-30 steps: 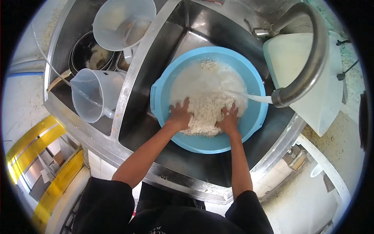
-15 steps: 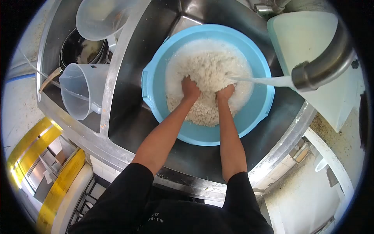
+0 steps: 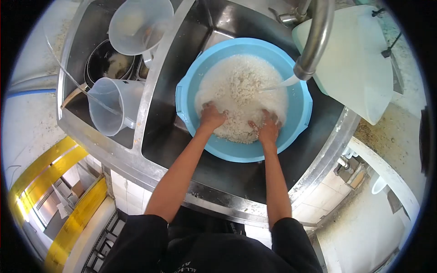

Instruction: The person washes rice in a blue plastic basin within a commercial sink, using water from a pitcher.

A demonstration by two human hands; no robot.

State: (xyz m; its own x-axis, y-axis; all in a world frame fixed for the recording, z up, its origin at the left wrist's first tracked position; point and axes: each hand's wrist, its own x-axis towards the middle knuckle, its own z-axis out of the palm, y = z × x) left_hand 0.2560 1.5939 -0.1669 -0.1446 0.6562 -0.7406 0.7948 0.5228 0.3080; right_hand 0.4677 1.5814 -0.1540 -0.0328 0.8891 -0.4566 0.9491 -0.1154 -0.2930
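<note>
A light-blue plastic basin (image 3: pixel 302 119) stands in the metal sink, holding white grains that look like rice (image 3: pixel 246 87) in cloudy water. At the left side of the grain heap, my left hand (image 3: pixel 212 116) rests with its fingers spread and the tips partly under the surface. My right hand (image 3: pixel 268 128) lies at the near right of the heap, fingers apart, with grains clinging to it. Neither hand grips anything. Water (image 3: pixel 281 84) runs from the metal tap (image 3: pixel 315 43) into the basin's right side.
In the left sink compartment are a clear plastic jug (image 3: pixel 105 105), another translucent jug (image 3: pixel 136 28) and a dark pan (image 3: pixel 107 63) with a wooden handle. A pale translucent board or lid (image 3: pixel 353 59) lies at the right, beside the tap. The sink's metal edge (image 3: pixel 227 207) runs before me.
My hands have drawn back toward me and apart, and their fingers have come into sight. The grain heap looks less churned. The view has shifted, with the tap now higher and further left.
</note>
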